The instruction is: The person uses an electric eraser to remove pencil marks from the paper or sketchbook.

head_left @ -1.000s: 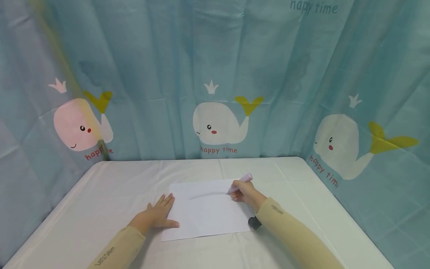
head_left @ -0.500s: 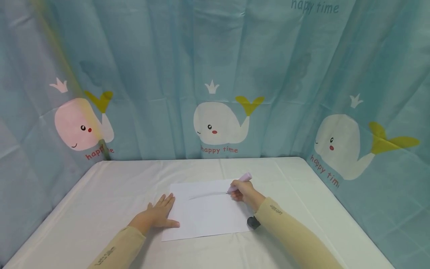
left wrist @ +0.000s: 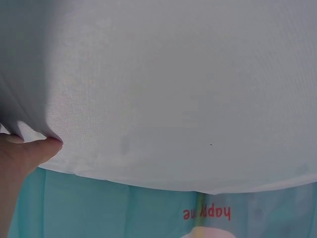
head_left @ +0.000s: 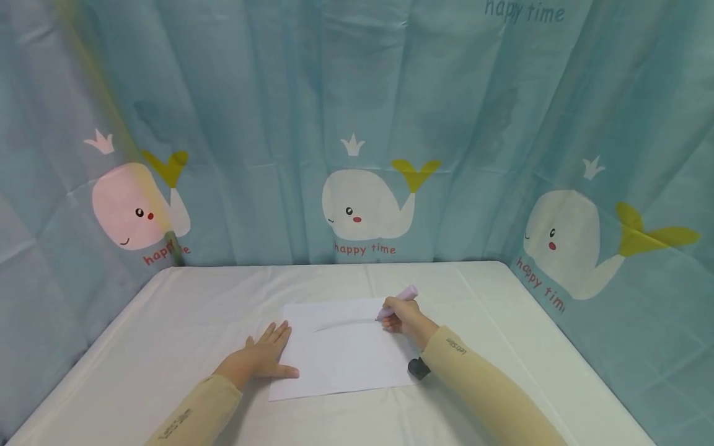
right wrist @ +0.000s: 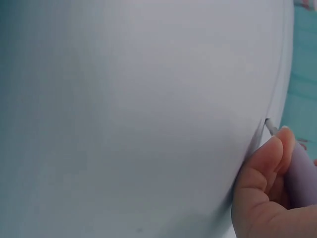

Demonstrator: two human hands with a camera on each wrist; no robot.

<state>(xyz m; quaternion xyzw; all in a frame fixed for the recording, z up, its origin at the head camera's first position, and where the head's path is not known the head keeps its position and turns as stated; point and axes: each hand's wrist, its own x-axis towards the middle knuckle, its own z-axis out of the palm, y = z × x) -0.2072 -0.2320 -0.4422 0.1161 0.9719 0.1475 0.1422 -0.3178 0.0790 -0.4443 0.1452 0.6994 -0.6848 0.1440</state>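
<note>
A white sheet of paper (head_left: 340, 359) lies on the white-covered table, with a faint thin curved line (head_left: 346, 323) across its upper part. My left hand (head_left: 262, 356) rests with fingers spread on the paper's left edge, thumb on its lower left. Over the paper's upper right, my right hand (head_left: 406, 314) pinches a light purple marker (head_left: 407, 293), its body slanting up and to the right. In the right wrist view the dark marker tip (right wrist: 267, 120) is right at the surface, thumb and finger close behind it. The left wrist view shows only part of the left hand (left wrist: 29, 153).
A small black object (head_left: 417, 368), perhaps a cap, lies at the paper's lower right corner, partly behind the right sleeve (head_left: 474, 378). White cloth covers the table (head_left: 201, 297). A blue-green curtain (head_left: 279, 124) printed with whales stands around its back and sides.
The marker tip stays near the right end of the line, with only a very slight shift of the right hand and sleeve leftward. The left hand keeps its place on the paper.
</note>
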